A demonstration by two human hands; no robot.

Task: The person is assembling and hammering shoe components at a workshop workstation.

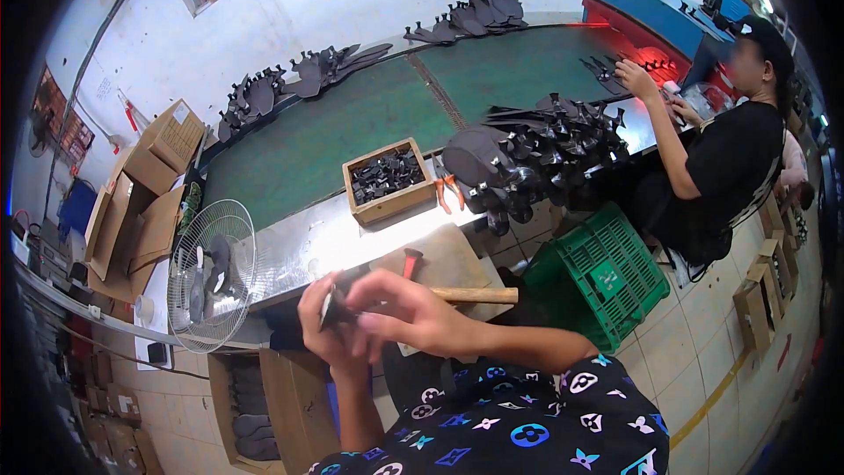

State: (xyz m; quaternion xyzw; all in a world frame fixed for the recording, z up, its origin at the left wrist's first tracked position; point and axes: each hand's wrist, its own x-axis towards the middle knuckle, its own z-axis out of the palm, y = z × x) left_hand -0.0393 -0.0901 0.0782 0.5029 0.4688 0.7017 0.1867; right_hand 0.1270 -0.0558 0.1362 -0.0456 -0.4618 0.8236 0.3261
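Observation:
Close to my body, at the bench's front edge, my left hand [318, 334] is closed around a small glossy black piece [333, 309]; the fingers cover most of it. My right hand [424, 315] comes in from the right with curled fingers at the same piece. Its fingertips are blurred, so their grip is not clear. Just beyond my hands, a hammer's wooden handle [475, 295] lies on a worn board [457, 251]. A red tool part [411, 262] stands out on that board. Farther back are a wooden box [380, 208] of small black parts and orange-handled pliers [446, 196].
A heap of black soles with heels [549, 154] sits right of the pliers. Behind runs a green conveyor belt [325, 145]. A fan [211, 277] and cartons [167, 145] stand left, a green crate [607, 277] right. A co-worker [721, 141] works at the far right.

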